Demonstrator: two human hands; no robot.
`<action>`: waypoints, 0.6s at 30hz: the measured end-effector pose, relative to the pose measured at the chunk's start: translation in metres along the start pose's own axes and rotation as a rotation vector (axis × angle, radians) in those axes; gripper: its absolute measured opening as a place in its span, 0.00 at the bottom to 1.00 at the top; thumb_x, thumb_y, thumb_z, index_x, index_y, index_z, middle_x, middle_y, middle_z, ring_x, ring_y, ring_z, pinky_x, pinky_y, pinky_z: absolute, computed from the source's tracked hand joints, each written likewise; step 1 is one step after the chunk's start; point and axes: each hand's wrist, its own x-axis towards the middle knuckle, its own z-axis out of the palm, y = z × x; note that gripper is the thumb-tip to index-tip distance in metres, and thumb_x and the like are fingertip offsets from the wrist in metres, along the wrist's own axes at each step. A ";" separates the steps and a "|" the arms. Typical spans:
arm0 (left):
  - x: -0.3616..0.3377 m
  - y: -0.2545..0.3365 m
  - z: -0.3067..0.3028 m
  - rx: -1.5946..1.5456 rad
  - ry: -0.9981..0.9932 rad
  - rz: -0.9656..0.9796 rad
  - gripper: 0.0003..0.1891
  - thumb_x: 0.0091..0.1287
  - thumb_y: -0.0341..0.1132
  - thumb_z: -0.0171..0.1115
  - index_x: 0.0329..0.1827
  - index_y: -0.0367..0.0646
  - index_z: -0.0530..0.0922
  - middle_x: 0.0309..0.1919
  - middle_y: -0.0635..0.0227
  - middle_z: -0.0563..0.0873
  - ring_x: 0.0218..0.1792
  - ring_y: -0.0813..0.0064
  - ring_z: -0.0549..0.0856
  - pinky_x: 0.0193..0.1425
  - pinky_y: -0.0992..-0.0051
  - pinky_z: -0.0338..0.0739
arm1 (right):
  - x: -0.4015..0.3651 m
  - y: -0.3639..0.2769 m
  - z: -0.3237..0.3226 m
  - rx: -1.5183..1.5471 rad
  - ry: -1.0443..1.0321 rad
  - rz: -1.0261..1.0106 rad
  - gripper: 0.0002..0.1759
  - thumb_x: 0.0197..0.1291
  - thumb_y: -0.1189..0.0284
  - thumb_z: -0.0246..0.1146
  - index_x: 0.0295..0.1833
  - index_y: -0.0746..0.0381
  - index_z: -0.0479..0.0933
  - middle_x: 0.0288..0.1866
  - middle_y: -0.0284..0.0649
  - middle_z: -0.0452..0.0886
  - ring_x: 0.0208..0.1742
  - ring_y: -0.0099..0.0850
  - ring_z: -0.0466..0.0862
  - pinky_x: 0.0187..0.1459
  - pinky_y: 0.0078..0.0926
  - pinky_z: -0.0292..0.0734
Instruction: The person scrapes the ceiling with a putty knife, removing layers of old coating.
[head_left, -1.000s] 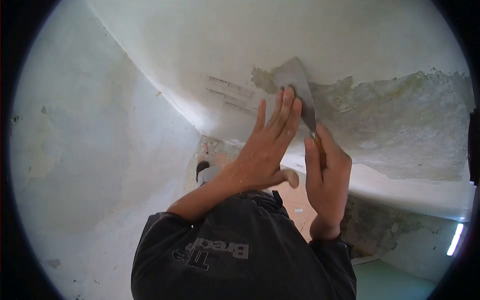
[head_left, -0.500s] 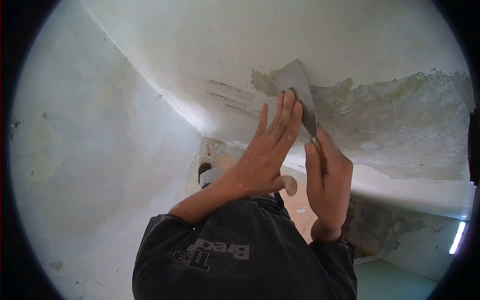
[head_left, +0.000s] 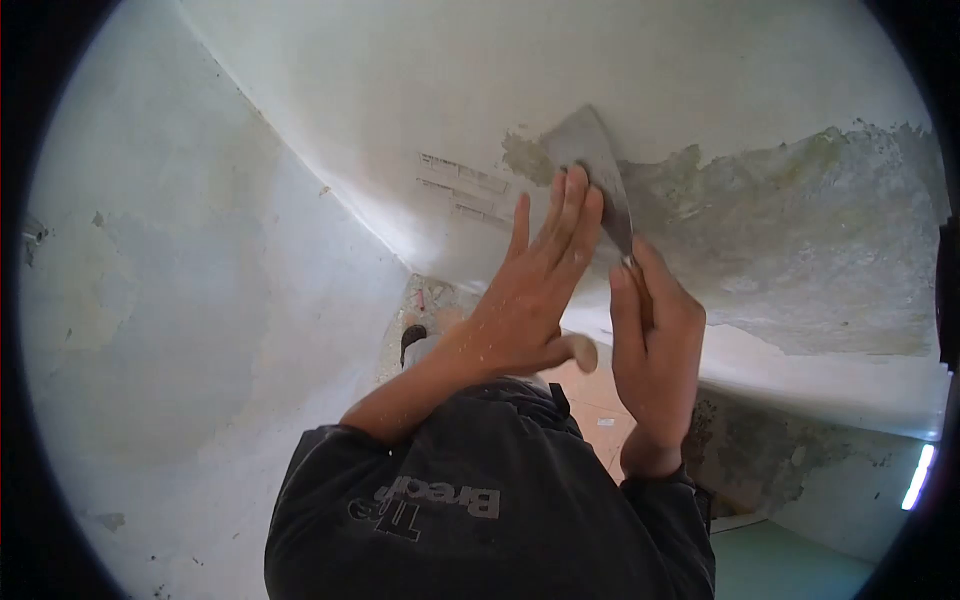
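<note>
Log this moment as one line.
left hand flat on scraper blade | right hand grips handle | blade against wall at edge of bare patch

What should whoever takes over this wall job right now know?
Left hand: open, fingertips pressed flat on the blade of the scraper.
Right hand: closed around the scraper's handle.
Blade lies against the wall, at the left edge of the bare patch.
Done: paint is off across the patch right of the blade.
Left: white paint remains left of and above the blade.
</note>
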 end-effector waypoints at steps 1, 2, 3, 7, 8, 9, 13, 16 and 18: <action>-0.002 0.000 0.001 -0.002 -0.005 -0.005 0.65 0.53 0.82 0.34 0.77 0.29 0.40 0.76 0.35 0.42 0.77 0.36 0.44 0.74 0.38 0.36 | 0.006 0.001 0.008 0.000 0.053 -0.021 0.16 0.67 0.76 0.56 0.57 0.74 0.72 0.34 0.56 0.79 0.31 0.49 0.81 0.34 0.36 0.74; 0.000 -0.001 0.001 0.008 0.039 -0.005 0.65 0.53 0.82 0.34 0.77 0.28 0.41 0.76 0.34 0.42 0.77 0.36 0.44 0.74 0.38 0.36 | 0.009 0.003 0.013 0.002 0.117 -0.045 0.17 0.67 0.75 0.57 0.57 0.74 0.72 0.34 0.55 0.80 0.30 0.48 0.81 0.34 0.36 0.74; 0.002 -0.003 0.000 0.019 0.083 0.000 0.65 0.53 0.82 0.34 0.77 0.27 0.41 0.76 0.34 0.42 0.77 0.36 0.44 0.73 0.38 0.37 | 0.005 0.006 0.011 0.005 0.131 -0.044 0.17 0.67 0.75 0.57 0.57 0.74 0.72 0.34 0.55 0.80 0.30 0.48 0.81 0.34 0.36 0.74; -0.005 -0.001 0.001 0.001 -0.006 0.003 0.63 0.55 0.80 0.34 0.77 0.28 0.41 0.76 0.35 0.42 0.77 0.36 0.43 0.74 0.38 0.37 | 0.004 0.007 0.009 -0.015 0.089 -0.073 0.17 0.67 0.75 0.56 0.58 0.72 0.72 0.31 0.54 0.79 0.27 0.45 0.79 0.31 0.35 0.72; -0.007 0.000 0.002 -0.002 -0.018 0.003 0.63 0.55 0.80 0.34 0.77 0.28 0.41 0.76 0.35 0.42 0.77 0.36 0.43 0.74 0.38 0.37 | 0.003 0.006 0.010 -0.057 0.111 -0.055 0.17 0.68 0.75 0.56 0.59 0.72 0.72 0.30 0.53 0.78 0.26 0.43 0.78 0.30 0.34 0.71; -0.006 -0.001 0.001 -0.017 -0.003 -0.002 0.62 0.56 0.80 0.35 0.77 0.29 0.41 0.76 0.36 0.42 0.77 0.37 0.43 0.74 0.38 0.37 | 0.000 0.005 0.011 -0.051 0.126 -0.044 0.17 0.68 0.75 0.56 0.59 0.72 0.72 0.30 0.53 0.78 0.26 0.43 0.78 0.30 0.34 0.71; -0.011 -0.004 -0.007 -0.032 -0.092 -0.011 0.59 0.59 0.78 0.36 0.78 0.32 0.40 0.77 0.40 0.41 0.78 0.41 0.43 0.75 0.40 0.37 | -0.013 0.014 0.022 0.141 0.099 0.074 0.17 0.69 0.74 0.55 0.60 0.71 0.72 0.26 0.48 0.74 0.23 0.30 0.73 0.28 0.29 0.68; -0.022 -0.010 -0.003 -0.033 -0.245 0.007 0.57 0.62 0.74 0.40 0.78 0.33 0.39 0.78 0.42 0.40 0.78 0.44 0.42 0.75 0.40 0.37 | -0.029 0.029 0.035 0.242 0.122 0.173 0.18 0.70 0.73 0.55 0.62 0.70 0.71 0.24 0.40 0.72 0.23 0.22 0.69 0.27 0.24 0.65; -0.032 -0.013 0.003 -0.065 -0.301 0.020 0.55 0.63 0.71 0.43 0.78 0.33 0.40 0.78 0.42 0.40 0.78 0.44 0.41 0.75 0.40 0.38 | -0.043 0.034 0.044 0.314 0.146 0.243 0.19 0.70 0.73 0.55 0.63 0.68 0.71 0.24 0.35 0.72 0.23 0.19 0.68 0.26 0.21 0.64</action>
